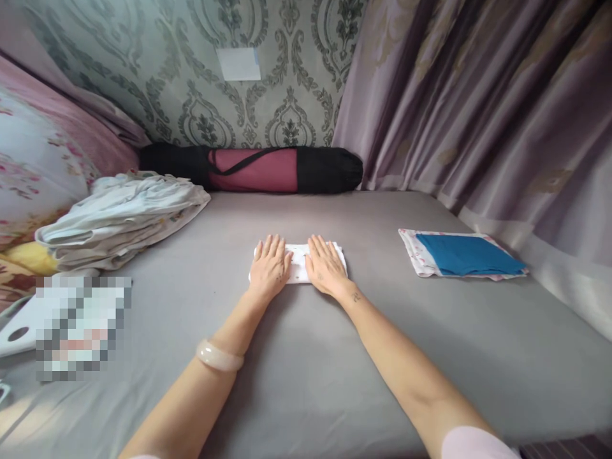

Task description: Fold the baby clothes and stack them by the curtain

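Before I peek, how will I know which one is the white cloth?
Find the wide grey sheet. Near its middle lies a small folded white cloth. Unlike the blue cloth to the right, it's under two hands.

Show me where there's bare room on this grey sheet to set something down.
The grey sheet is bare between the right hand and the blue cloth, between the white folded cloth and the maroon-and-black bag, and between the left hand and the pale fabric pile. That pile and a blurred-out item crowd the left edge.
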`<state>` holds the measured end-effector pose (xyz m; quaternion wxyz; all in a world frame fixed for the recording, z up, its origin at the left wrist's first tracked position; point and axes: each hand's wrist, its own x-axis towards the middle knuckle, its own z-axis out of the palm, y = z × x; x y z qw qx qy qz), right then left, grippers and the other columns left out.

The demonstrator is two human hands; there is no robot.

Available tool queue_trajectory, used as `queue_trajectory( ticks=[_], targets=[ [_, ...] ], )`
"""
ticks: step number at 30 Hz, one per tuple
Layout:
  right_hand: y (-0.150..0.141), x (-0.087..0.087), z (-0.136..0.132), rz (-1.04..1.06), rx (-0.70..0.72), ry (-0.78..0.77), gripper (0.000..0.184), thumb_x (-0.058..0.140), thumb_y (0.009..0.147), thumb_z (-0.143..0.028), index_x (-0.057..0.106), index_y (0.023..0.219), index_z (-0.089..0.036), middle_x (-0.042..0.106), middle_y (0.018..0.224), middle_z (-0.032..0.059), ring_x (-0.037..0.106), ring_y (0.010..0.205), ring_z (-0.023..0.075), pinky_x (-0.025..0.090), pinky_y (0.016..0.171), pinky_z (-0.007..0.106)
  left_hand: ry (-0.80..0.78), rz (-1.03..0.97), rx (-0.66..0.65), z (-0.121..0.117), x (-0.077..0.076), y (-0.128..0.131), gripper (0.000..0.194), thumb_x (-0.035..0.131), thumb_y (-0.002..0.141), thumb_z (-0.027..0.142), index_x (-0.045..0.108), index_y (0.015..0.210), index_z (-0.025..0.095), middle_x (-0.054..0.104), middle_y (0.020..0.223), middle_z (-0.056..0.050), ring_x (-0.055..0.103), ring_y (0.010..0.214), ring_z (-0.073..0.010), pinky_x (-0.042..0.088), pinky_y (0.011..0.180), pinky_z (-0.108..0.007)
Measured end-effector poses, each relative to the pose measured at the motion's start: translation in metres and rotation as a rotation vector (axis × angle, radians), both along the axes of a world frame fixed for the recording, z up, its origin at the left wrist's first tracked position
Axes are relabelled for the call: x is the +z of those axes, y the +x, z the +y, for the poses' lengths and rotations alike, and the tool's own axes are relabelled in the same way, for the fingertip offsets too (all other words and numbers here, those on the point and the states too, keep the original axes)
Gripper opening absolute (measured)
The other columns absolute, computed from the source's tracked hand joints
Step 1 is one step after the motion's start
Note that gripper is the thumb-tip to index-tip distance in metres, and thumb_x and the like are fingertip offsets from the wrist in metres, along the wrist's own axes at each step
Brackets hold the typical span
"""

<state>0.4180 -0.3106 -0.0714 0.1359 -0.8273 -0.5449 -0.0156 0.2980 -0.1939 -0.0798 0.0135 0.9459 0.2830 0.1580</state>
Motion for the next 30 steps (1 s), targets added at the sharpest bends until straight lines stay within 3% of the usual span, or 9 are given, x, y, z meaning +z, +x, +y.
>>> queue_trajectory(
  ticks=[5,10,17,24,30],
  targets=[
    [0.004,-0.003,-0.002,0.033,-0.047,-0.090,0.061,0.023,0.098,-0.033,0.031,0.148,0.001,0.027,0.156,0.0168,0.022,0.145,0.0249,0.012,0.119,0.037,-0.096,0.133,0.036,0.004,-0.001,-0.003,0.061,0.020,0.100,0.040,0.042,0.142,0.003,0.042,0.148,-0.018,0.033,0.140,-0.0309,0.022,0.117,-0.048],
    [0.010,0.002,-0.005,0.005,-0.139,-0.062,0.062,0.020,0.098,-0.035,0.027,0.150,0.000,0.020,0.158,0.0156,0.014,0.147,0.0242,0.008,0.119,0.040,-0.050,0.061,0.120,0.012,0.004,-0.008,0.062,0.021,0.099,0.042,0.036,0.146,0.005,0.033,0.153,-0.016,0.023,0.145,-0.0279,0.017,0.119,-0.045],
    [0.018,-0.001,-0.008,0.073,-0.227,-0.192,0.063,0.021,0.099,-0.037,0.026,0.150,0.000,0.020,0.158,0.0154,0.014,0.147,0.0256,0.012,0.118,0.040,-0.226,0.209,0.192,0.025,0.001,-0.012,0.065,0.021,0.098,0.044,0.031,0.148,0.004,0.027,0.156,-0.017,0.023,0.144,-0.0318,0.021,0.117,-0.047],
    [0.044,0.006,-0.008,0.087,-0.276,-0.027,0.049,0.025,0.099,-0.028,0.051,0.136,-0.008,0.050,0.142,0.0153,0.041,0.133,0.0257,0.026,0.111,0.039,-0.209,-0.062,0.241,0.049,-0.002,-0.019,0.047,0.027,0.096,0.035,0.057,0.124,0.014,0.057,0.131,-0.017,0.049,0.124,-0.0290,0.040,0.102,-0.042],
    [0.057,0.006,-0.012,0.051,-0.365,-0.051,0.038,0.034,0.097,-0.027,0.064,0.114,-0.011,0.058,0.125,0.0186,0.050,0.115,0.0298,0.039,0.096,0.038,-0.248,-0.094,0.326,0.061,-0.004,-0.023,0.042,0.040,0.091,0.043,0.066,0.110,0.016,0.057,0.122,-0.018,0.047,0.117,-0.0349,0.040,0.097,-0.048]
  ],
)
